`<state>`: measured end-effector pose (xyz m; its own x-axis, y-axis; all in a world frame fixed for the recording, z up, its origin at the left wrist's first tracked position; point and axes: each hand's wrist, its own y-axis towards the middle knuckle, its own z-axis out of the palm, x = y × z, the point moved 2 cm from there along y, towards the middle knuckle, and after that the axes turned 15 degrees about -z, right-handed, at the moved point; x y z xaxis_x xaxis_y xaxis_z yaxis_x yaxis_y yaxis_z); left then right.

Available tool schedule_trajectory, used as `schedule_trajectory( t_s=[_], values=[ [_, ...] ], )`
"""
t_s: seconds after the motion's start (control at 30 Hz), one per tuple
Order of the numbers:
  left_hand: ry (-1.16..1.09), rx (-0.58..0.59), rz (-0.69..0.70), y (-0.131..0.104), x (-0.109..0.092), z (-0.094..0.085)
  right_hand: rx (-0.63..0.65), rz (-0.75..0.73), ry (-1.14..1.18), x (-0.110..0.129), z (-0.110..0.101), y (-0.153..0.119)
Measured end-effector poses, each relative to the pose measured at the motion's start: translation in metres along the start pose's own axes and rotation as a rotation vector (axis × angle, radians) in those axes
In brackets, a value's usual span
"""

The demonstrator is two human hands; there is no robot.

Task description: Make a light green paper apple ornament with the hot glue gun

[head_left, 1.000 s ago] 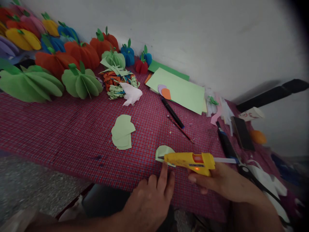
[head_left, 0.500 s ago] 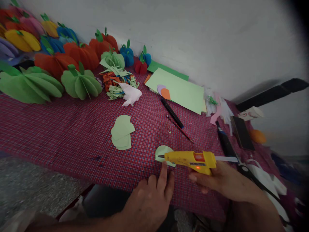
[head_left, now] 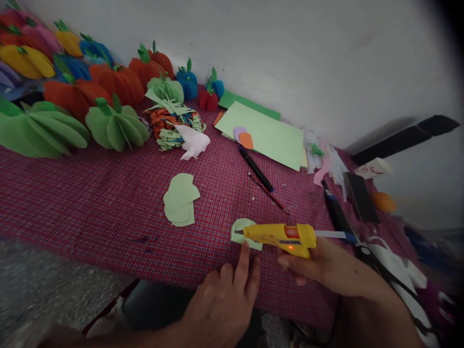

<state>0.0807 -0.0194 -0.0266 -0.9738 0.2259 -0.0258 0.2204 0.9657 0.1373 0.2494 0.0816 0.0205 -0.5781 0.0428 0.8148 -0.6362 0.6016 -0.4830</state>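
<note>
Head view, green paper point(head_left: 242, 224), touching left fingers point(head_left: 243, 258)

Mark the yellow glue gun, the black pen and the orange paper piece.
Yellow glue gun point(head_left: 277, 235): head view, middle of its body.
Black pen point(head_left: 256, 169): head view, mid-barrel.
Orange paper piece point(head_left: 246, 140): head view, centre of its face.

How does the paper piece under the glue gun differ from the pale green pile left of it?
The glue gun partly covers the paper piece, while the pile is uncovered. The left hand has a fingertip at the paper piece's near edge; no hand touches the pile. The pile, visibly several overlapping pieces, looks larger than the paper piece. Both are pale green, on the checked cloth.
</note>
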Motion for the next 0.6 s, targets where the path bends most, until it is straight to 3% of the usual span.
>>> schedule_trajectory(
  t_s=[0.27,0.6],
  values=[
    [0.034,0.025,0.015,-0.0004,0.0012,-0.0008,-0.059,-0.063,0.030,0.0032,-0.0024,0.0055],
    [0.013,-0.012,0.007,-0.0006,0.0007,-0.0017,0.016,0.003,-0.032,0.0000,0.0008,-0.0018]
  ],
)
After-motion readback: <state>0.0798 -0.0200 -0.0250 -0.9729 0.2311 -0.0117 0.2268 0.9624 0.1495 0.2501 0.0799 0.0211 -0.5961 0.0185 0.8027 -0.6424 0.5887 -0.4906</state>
